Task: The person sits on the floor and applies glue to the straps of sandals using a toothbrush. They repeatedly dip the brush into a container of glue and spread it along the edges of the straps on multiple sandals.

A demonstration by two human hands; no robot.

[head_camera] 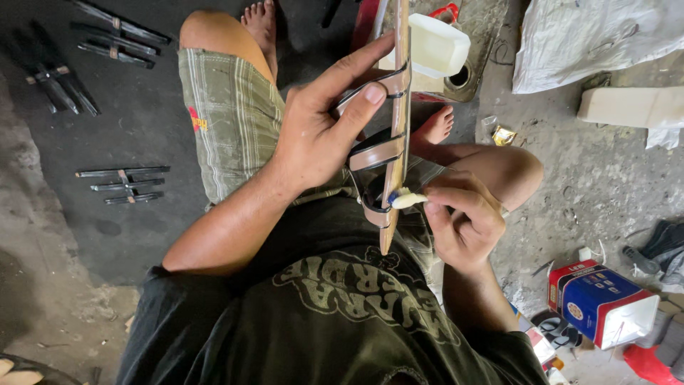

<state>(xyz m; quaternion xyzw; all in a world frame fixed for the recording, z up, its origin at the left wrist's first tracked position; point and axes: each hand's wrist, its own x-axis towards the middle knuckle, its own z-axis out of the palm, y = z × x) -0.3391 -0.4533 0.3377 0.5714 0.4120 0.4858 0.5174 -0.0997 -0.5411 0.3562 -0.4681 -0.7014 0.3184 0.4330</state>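
I see the left hand [317,135] wrapped around a long, thin tan wooden sole with dark curved straps [396,135], held on edge above the lap, thumb pressing a strap. The right hand [459,217] pinches a small white glue-covered applicator [407,200], its tip touching the sole's edge near the lower strap. A white plastic tub [436,46] sits beyond on the floor.

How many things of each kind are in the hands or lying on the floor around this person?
Sandal sole with straps, in left hand: 1
Glue brush, in right hand: 1
Black strap bundles on floor: 4
White tub: 1
Blue-red tin: 1
White sack: 1
Total: 9
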